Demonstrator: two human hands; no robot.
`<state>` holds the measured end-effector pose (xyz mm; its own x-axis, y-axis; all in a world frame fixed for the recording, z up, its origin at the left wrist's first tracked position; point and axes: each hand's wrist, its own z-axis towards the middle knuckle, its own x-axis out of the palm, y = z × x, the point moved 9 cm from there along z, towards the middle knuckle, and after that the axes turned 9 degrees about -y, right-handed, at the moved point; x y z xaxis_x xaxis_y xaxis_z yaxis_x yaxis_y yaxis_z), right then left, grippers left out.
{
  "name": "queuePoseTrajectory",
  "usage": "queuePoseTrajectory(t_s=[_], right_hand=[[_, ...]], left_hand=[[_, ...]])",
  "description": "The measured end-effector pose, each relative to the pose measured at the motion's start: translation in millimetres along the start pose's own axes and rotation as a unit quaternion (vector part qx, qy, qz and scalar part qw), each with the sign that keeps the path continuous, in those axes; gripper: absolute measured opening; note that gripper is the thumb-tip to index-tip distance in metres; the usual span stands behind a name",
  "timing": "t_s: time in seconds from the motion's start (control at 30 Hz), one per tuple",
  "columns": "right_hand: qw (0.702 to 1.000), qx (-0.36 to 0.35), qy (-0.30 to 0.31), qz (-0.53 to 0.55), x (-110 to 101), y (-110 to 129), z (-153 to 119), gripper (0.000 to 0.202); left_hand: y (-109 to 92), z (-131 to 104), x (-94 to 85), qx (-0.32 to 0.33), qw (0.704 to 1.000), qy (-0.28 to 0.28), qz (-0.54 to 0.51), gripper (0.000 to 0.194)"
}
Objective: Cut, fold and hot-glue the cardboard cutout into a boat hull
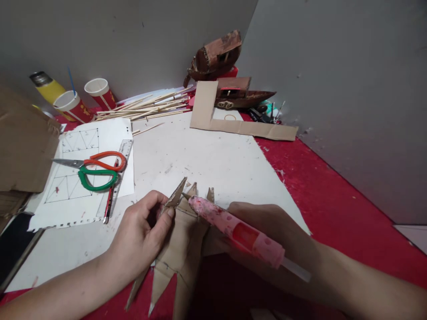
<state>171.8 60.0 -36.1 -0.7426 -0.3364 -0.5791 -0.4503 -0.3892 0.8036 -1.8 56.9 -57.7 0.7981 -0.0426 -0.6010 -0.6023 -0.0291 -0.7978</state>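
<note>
My left hand [143, 229] pinches a pointed flap at the top left of a folded cardboard piece [182, 240] with spiky ends. In my right hand [267, 222] is a pink glue gun [238, 231], a clear glue stick poking out of its back end. The gun's nozzle points left and sits beside the pinched flap, near the cardboard's upper edge; whether it touches cannot be made out. Most of my right hand's fingers are hidden behind the gun. More cardboard points hang down at the bottom, over the red cloth.
Orange-and-green scissors [100, 171], a ruler [125, 155] and a pencil [108, 206] lie on drawn paper [50, 213] at the left. Behind are cups [80, 111], a yellow bottle [50, 89], wooden sticks [150, 106], model boats [218, 53] and an L-shaped cardboard strip [247, 126].
</note>
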Motion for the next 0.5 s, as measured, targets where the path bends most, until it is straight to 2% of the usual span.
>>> queuePoseTrajectory(t_s=[0.13,0.5], right_hand=[[0.999,0.030,-0.030,0.026,-5.5,-4.2,0.4,0.027],[0.995,0.022,-0.078,0.054,-10.9,-5.5,1.9,0.030]], left_hand=[[-1.2,-0.2,0.4,0.010,1.000,-0.001,0.003,0.014],[-3.5,0.4,0.2,0.020,1.000,0.003,0.003,0.013]])
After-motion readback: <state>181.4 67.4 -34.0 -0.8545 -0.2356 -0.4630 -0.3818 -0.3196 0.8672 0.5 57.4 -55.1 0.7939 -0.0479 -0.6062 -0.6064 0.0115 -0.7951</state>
